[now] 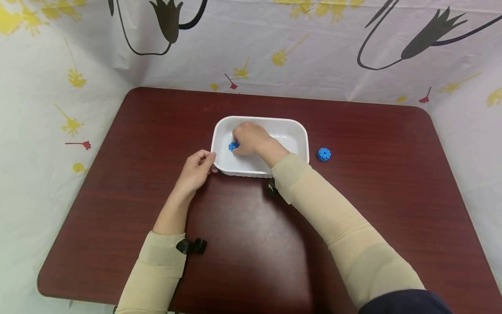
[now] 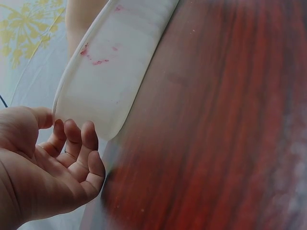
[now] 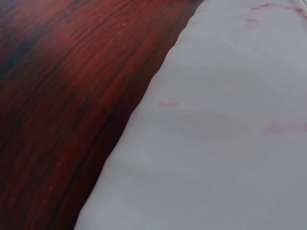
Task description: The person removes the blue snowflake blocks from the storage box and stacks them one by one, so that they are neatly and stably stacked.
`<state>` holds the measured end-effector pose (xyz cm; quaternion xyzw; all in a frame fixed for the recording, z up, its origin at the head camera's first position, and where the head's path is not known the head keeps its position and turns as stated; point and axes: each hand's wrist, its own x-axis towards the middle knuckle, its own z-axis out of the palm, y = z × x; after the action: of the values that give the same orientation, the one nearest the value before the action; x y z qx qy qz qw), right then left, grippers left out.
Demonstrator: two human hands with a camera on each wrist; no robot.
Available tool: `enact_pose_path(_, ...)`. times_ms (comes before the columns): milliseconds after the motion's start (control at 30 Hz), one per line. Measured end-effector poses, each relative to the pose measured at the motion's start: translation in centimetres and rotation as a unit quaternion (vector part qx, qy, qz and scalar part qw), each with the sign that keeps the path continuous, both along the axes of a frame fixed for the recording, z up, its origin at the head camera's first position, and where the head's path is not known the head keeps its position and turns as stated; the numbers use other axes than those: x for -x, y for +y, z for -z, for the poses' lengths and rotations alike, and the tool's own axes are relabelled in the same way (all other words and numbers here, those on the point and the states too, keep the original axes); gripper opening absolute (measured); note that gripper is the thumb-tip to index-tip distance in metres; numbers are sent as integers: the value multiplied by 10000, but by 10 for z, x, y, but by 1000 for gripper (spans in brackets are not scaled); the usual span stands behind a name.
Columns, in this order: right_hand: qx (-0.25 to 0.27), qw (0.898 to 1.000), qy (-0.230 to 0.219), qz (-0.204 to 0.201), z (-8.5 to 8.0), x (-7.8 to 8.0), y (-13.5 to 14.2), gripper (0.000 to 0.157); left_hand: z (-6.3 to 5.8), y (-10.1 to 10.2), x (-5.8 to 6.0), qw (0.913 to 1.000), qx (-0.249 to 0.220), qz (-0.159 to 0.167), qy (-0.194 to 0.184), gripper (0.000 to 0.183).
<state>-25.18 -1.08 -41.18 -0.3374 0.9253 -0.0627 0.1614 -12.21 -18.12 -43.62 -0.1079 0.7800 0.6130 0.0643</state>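
A white plastic tray (image 1: 274,124) sits on the table. My left hand (image 1: 195,170) pinches the rim at its near left corner, thumb on the rim. In the left wrist view, the left hand (image 2: 57,167) has its thumb and a finger at the tray's edge (image 2: 103,72), other fingers curled below. Inside the tray, my right hand (image 1: 251,138) reaches down and pinches a blue notched disc (image 1: 232,146) near the left end; the hand partly covers it. Only the tray's outer wall (image 3: 206,134), with pinkish smears, and tabletop appear in the right wrist view.
A small stack of blue notched discs (image 1: 323,154) lies on the dark red wooden table (image 1: 372,196), just right of the tray. White sheeting (image 1: 251,52) with plant prints hangs behind the far edge and at the sides.
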Motion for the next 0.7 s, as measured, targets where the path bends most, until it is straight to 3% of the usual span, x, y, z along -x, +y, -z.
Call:
enact_pose_path(467, -439, 9989, 173, -46, -1, -4, 0, 37, -1, 0, 0, 9999, 104, -9, -101, 33)
enact_pose_path(700, -372, 9992, 152, 20, -2, -4, 5, 41, -2, 0, 1, 9999, 97, 16, -119, 34)
